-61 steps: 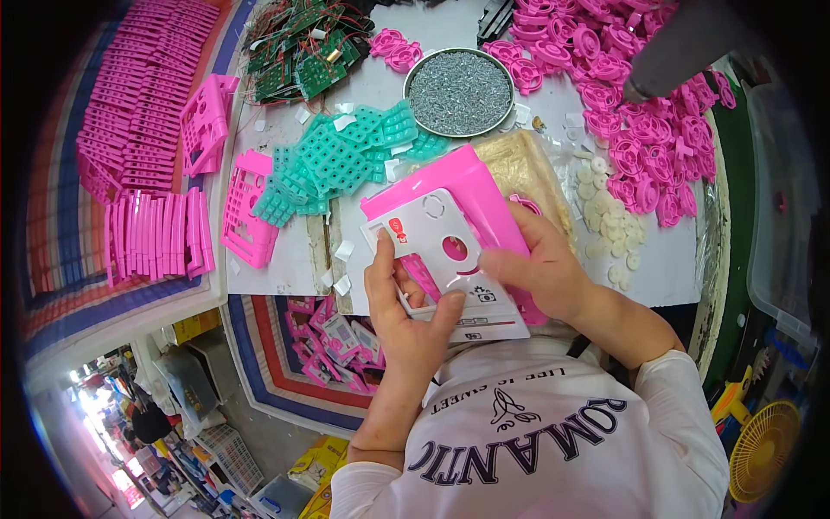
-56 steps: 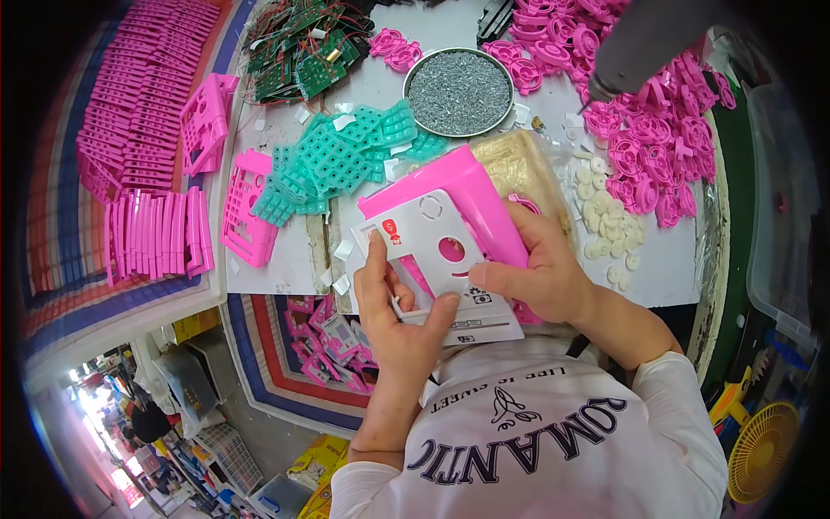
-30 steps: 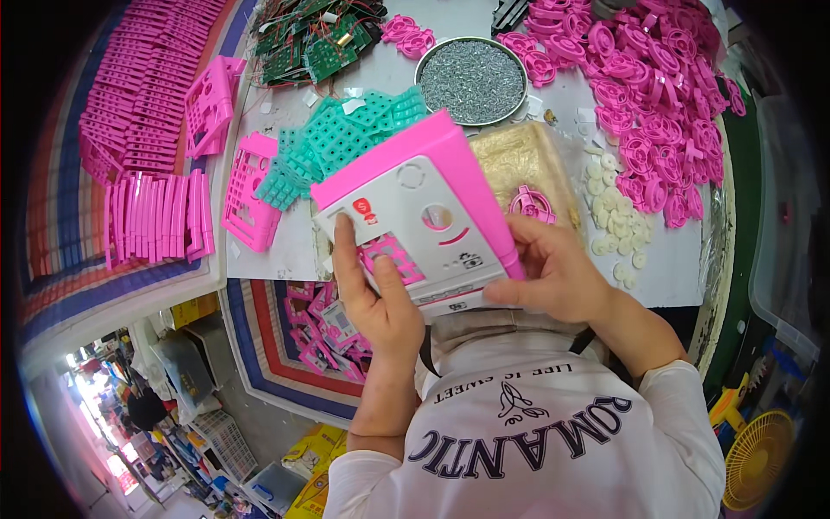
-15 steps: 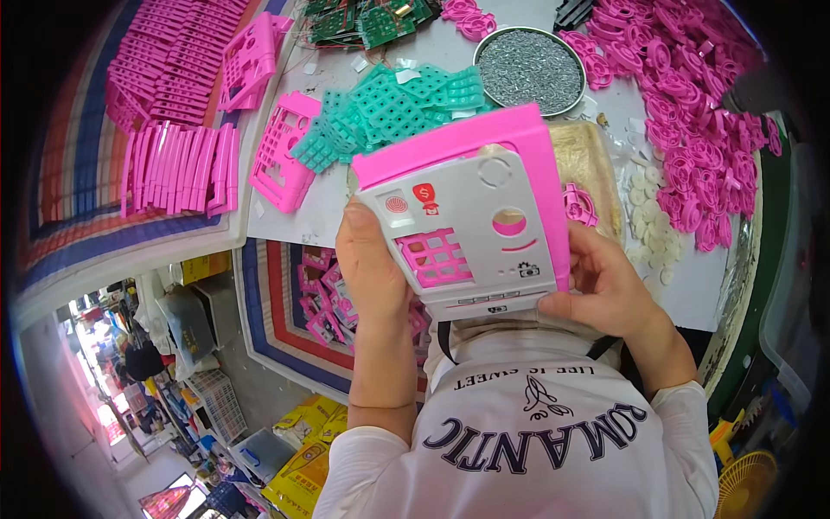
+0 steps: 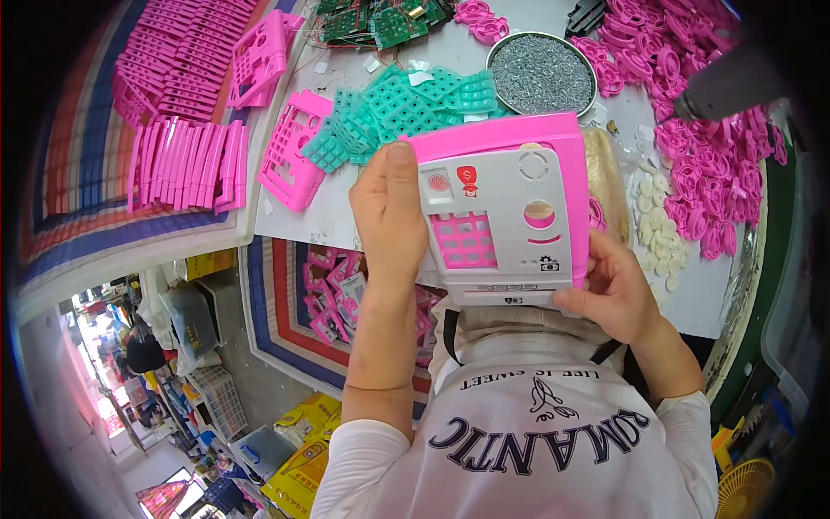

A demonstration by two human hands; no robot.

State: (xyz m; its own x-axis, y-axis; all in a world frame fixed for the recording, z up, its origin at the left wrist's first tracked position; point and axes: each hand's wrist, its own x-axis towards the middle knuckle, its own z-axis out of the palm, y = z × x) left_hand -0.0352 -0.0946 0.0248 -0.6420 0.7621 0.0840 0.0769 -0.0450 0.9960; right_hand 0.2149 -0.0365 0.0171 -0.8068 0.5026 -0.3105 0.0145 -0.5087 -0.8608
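In front of my chest I hold a pink plastic housing [image 5: 493, 131] with a white faceplate [image 5: 510, 246] lying over it. The faceplate has a square window, through which a pink grid shows, a round hole, and small printed symbols. My left hand [image 5: 386, 212] is closed on the left edge, its thumb pointing up along the side. At the lower right corner, my right hand [image 5: 616, 290] pinches the edge, with the thumb in front and other fingers partly hidden behind. Past the pair's upper left lies a heap of teal rubber keypads [image 5: 402, 108].
A round tin of small metal screws [image 5: 543, 73] stands beyond. Pink rings [image 5: 709, 182] pile at right near white discs [image 5: 657, 225]. One pink housing [image 5: 294, 151] lies left, beside stacked ones [image 5: 186, 164]. Green circuit boards [image 5: 380, 24] sit at the back. A dark tool [image 5: 722, 82] juts in from the right.
The housing and faceplate have shifted right and turned to sit more squarely. My left hand has moved up, its thumb now higher on the edge. The dark tool shows further in.
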